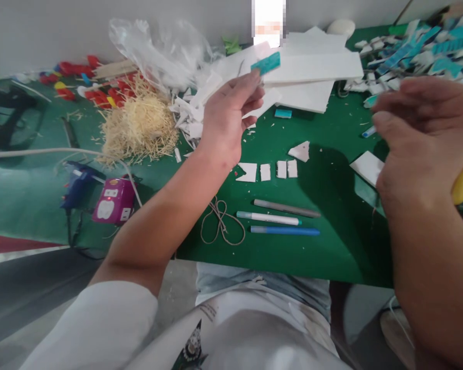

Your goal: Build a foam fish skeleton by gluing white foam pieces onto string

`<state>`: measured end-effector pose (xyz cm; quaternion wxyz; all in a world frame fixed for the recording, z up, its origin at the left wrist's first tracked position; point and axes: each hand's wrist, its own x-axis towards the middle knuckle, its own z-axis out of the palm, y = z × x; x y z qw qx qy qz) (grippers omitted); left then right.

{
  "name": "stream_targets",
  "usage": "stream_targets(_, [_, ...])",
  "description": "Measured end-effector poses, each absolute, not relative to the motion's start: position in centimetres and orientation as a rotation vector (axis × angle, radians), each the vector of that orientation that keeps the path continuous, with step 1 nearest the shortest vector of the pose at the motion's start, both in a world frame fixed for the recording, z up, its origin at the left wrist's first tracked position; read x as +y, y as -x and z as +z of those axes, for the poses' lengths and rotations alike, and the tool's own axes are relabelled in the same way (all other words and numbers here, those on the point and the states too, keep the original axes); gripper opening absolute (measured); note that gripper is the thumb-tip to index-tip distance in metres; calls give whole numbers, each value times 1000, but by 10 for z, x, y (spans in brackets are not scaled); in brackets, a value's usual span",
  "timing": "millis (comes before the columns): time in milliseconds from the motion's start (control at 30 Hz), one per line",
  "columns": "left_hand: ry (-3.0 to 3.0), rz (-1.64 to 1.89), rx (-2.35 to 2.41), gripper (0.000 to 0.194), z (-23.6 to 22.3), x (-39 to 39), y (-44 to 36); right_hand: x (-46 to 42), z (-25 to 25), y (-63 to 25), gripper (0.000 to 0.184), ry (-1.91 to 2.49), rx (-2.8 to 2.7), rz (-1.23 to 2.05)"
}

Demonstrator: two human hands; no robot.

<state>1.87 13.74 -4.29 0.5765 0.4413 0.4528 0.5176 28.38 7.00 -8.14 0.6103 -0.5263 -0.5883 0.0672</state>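
Observation:
My left hand (231, 110) is raised over the back of the green table, thumb and fingers closed on a teal foam strip (270, 62). Off to the right hovers my right hand (424, 123), its fingers loosely curled and apart from the thumb, with no held thing plain to see. Close to its fingertips lie a small teal piece (370, 100) and a blue-tipped stick (369, 132). A white foam piece (367, 167) is partly hidden by that hand. Between the hands are a short blue block (283, 113), a notched white piece (247, 172) and several small white blocks (265, 172).
In front lie a grey pen (285, 208), a white marker (270, 218), a blue pen (285, 230) and a looped cord (221, 226). White sheets (312, 64) and a clear bag (158, 51) are behind. Straw (142, 123) and a purple power block (113, 200) sit left; foam scraps (420, 51) right.

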Motion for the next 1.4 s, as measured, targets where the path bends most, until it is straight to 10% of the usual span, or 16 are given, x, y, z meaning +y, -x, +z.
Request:
stream_targets(167, [-1056, 1221, 1025, 18, -41, 131, -23, 70, -88, -291, 89, 1427, -1535, 191])
stream_targets(333, [-1165, 1172, 1073, 18, -36, 125, -26, 68, -81, -296, 31, 1666, -1702, 34])
stream_targets(433, [-1253, 1152, 1048, 17, -38, 124, -25, 66, -78, -297, 64, 1659, -1581, 242])
stream_targets(567, [-1375, 1117, 993, 16, -42, 124, -24, 65, -77, -293, 60, 1796, -1753, 86])
stream_targets(700, [-1413, 1092, 967, 19, -40, 122, -25, 62, -75, -281, 113, 1596, -1782, 231])
stream_targets(867, [-1409, 1080, 989, 22, -36, 121, -27, 60, -72, -272, 48, 1418, -1785, -247])
stream_targets(1000, [-1487, 1091, 972, 21, -39, 121, -27, 56, -63, -269, 55, 1450, -1549, 132])
stream_targets(1133, [-1528, 1029, 995, 18, -40, 122, -25, 58, -63, -274, 24, 1675, -1610, 7])
stream_targets(1300, [-1573, 990, 973, 13, -36, 120, -25, 63, -70, -270, 89, 1688, -1386, 274])
stream_targets(1400, [-1587, 975, 976, 13, -36, 120, -25, 60, -63, -261, 46, 1748, -1390, 215])
